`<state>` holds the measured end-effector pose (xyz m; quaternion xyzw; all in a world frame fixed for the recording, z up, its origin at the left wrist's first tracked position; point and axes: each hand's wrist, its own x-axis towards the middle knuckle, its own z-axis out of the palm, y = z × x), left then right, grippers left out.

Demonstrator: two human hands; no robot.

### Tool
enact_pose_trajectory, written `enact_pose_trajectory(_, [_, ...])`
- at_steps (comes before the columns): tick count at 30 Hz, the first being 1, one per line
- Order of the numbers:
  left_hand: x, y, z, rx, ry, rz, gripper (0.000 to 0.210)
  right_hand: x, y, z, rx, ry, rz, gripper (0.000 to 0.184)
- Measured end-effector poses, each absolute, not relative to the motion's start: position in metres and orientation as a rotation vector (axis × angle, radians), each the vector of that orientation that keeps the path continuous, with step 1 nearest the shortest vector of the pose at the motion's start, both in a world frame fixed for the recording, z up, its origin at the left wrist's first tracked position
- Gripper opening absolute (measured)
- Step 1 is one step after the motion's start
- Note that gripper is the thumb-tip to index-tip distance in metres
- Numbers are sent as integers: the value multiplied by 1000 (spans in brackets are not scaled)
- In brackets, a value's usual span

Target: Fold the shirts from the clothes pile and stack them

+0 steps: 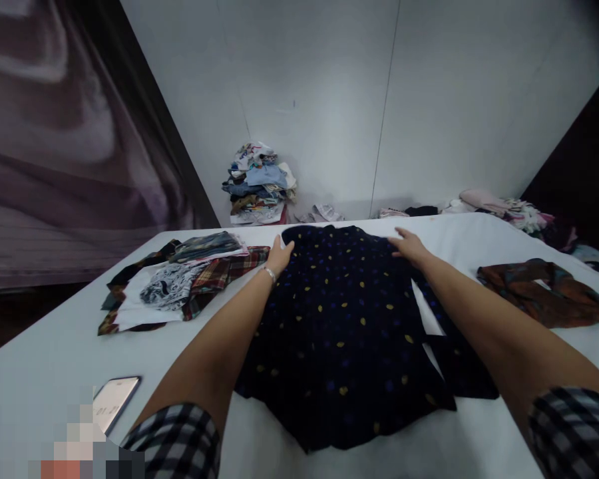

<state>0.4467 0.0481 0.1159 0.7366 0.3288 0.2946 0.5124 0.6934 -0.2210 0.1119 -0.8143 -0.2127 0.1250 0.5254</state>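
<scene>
A dark shirt (344, 319) with small yellow and blue motifs lies spread on the white-covered table, its collar end away from me. At its far left shoulder is my left hand (279, 258), a bracelet on the wrist, finger and thumb apart at the fabric's edge. My right hand (410, 247) rests at the opposite shoulder, fingers spread and touching the cloth. Below my right forearm, a sleeve lies along the shirt's right side, with white table cover showing through the gaps.
Folded garments (174, 286) are piled at the left, and a brown patterned garment (544, 289) lies at the right. A phone (114, 402) is at the near left. Behind the white table (459, 239), a tall clothes stack (259, 183) and more clothes (509, 209) sit by the wall.
</scene>
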Motion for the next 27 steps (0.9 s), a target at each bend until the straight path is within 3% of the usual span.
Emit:
enact_pose_trajectory(3, [412,32,86,2121,823,513,37,682,-254,84,-2192,-751,340,38])
enact_pose_trajectory(7, [350,12,63,2463,907,330,39,666,-313,62,-2408,-880,249,30])
enact_pose_trajectory(15, [257,-22,61,2469,1216,269,53,556,-385,49,-2241,-906,499,53])
enact_pose_trajectory(18, [248,-33,59,2295,1290,333,53,523,-390,47,-2277,-837,444,60])
enact_pose_trajectory(23, [245,-49,54,1916,1259,329,25,507,-394,37,-2294,-754,479,74])
enact_pose_trajectory(27, [244,-48,65,1556,1120,313,9,502,-396,40,-2102,-641,612,74])
